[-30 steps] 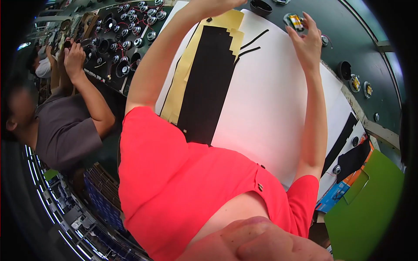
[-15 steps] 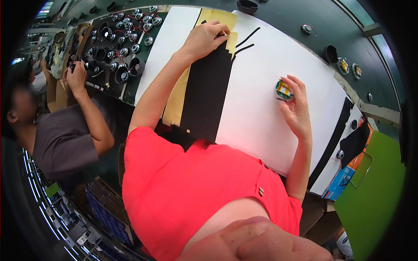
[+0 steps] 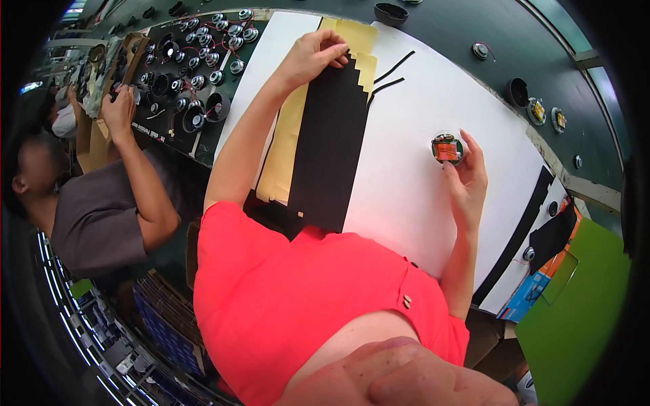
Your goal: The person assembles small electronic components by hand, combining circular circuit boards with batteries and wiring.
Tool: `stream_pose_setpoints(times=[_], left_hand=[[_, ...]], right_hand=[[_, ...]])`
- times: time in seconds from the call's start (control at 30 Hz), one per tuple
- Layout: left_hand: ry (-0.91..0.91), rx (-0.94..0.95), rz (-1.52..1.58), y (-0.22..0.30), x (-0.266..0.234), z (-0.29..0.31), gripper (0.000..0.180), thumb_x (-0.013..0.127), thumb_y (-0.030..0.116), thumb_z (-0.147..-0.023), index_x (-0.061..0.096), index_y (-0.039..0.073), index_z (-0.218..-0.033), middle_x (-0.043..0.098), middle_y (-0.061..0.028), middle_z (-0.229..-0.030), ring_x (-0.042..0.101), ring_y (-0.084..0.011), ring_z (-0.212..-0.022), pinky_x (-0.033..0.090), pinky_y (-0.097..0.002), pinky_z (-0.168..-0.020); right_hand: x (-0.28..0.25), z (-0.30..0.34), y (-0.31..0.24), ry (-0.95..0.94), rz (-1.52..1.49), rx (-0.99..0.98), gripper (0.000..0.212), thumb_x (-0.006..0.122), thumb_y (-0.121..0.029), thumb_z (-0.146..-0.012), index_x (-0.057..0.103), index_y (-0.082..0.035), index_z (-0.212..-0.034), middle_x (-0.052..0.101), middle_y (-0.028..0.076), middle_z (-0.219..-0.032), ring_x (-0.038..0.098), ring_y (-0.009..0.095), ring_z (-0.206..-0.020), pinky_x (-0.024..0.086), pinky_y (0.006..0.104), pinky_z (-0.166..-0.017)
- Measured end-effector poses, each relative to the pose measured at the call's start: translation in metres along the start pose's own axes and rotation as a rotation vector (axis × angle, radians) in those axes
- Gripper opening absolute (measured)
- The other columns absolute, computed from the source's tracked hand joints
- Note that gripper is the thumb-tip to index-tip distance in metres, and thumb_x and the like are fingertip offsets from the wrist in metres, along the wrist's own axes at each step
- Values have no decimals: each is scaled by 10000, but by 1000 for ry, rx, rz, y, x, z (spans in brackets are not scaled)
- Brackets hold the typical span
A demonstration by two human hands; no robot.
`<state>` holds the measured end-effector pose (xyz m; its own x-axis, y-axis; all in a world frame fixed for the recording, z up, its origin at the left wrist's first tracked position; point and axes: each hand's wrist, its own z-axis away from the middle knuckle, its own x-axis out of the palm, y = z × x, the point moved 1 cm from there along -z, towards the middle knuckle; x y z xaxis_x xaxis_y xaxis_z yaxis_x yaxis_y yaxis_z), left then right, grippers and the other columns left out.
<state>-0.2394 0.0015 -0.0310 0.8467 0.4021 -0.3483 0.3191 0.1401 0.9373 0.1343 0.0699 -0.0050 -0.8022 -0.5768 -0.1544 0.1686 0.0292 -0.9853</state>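
Note:
My left hand (image 3: 319,57) is closed in a pinch at the top corner of a black foam sheet (image 3: 330,142). The sheet's upper right edge is cut in steps, and it lies on yellow backing paper (image 3: 367,64). Exactly what sits between those fingertips is small and partly hidden. Over the white board, my right hand (image 3: 467,177) grips a round green circuit board (image 3: 437,157) with an orange part on its face, between thumb and fingers. Two thin black strips (image 3: 396,65) lie just right of the backing paper.
Many small speakers (image 3: 217,78) with red wires cover a black mat at the left, where another person's hand (image 3: 120,108) works. A black cup (image 3: 518,92) and two round boards (image 3: 537,111) stand at the right. Far right is a green panel (image 3: 579,318).
The round board in my right hand has turned, so its orange part now faces up. My left hand stays by the stepped edge, its fingers slightly shifted. The whole view has moved a little.

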Motion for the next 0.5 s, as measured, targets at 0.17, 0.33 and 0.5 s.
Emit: stream_pose_setpoints(times=[0.17,0.33,0.5], left_hand=[[406,135,-455,-14,-84,-84,225,736,199,-866,744,-10,-948,751,-142,-851,723,-216,-787,559,-348,-731],[345,133,9,-75,-149,-136,202,764,192,-839,767,-4,-889,756,-105,-783,714,-166,-712,562,-324,-671],[474,-142,-249,-105,-148,-162,162,763,149,-822,795,1,-883,746,-131,-754,698,-181,-668,563,-336,-638]], right_hand=[[-5,0,4,-11,27,3,588,628,117,-923,483,-12,-1478,539,4,-928,530,73,-826,457,207,-767],[-2,-1,0,-11,5,22,589,626,121,-920,485,-10,-1476,509,1,-931,519,71,-824,450,206,-760],[-4,1,4,14,-34,47,591,622,125,-916,484,-8,-1476,509,1,-944,537,70,-844,453,203,-763]])
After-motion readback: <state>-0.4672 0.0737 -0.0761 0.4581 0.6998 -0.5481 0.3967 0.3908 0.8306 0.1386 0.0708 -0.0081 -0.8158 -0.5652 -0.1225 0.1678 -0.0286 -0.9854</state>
